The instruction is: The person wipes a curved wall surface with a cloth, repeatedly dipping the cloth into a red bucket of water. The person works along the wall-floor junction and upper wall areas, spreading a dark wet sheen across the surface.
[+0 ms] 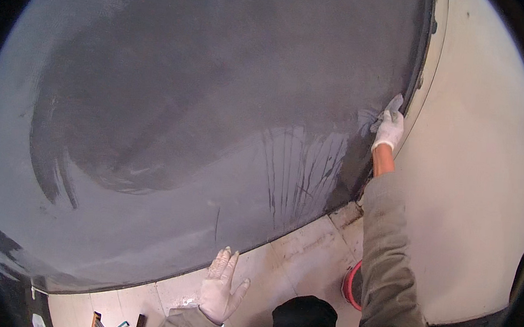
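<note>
A large curved panel (182, 67) with a matt grey surface spreads out before me. Much of its middle is darker and looks wet, and dark drip lines run down a paler patch towards the near edge. At the panel's right rim, my right hand (391, 129), in a white glove, grips a crumpled grey cloth or pad (394, 104) against the surface. My left hand (221, 283), also in a pale glove, holds nothing. Its fingertips lie at the panel's near edge, with the thumb spread away.
A smooth cream panel (466, 178) adjoins the grey one along a dark seam on the right. Pale floor tiles (277, 274) show below. A red-rimmed bucket (352, 286) stands partly behind my right sleeve. A black rounded thing (303, 319) is close to my body.
</note>
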### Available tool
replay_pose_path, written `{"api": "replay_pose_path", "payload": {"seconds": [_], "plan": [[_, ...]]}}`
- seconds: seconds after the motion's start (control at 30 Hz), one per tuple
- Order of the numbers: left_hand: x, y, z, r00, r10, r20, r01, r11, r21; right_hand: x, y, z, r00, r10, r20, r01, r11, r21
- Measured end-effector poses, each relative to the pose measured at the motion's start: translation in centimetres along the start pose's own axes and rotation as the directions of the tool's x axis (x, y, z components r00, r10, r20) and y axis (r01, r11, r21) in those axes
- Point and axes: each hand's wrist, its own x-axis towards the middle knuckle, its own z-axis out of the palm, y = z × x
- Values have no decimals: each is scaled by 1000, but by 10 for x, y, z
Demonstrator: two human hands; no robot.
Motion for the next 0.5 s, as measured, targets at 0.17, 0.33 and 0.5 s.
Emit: {"api": "replay_pose_path", "payload": {"seconds": [0.17, 0.33, 0.5], "plan": [[-2, -17, 15, 999, -10, 45, 7, 998, 67, -168, -47, 33, 740, -630, 235, 666, 735, -126], [2, -38, 37, 998, -47, 52, 43, 996, 83, -276, -63, 37, -24, -606, 795, 868, 382, 317], [-8, -28, 16, 987, -154, -55, 159, 980, 119, -162, -42, 6, 474, -746, 468, 840, 543, 14]]}}
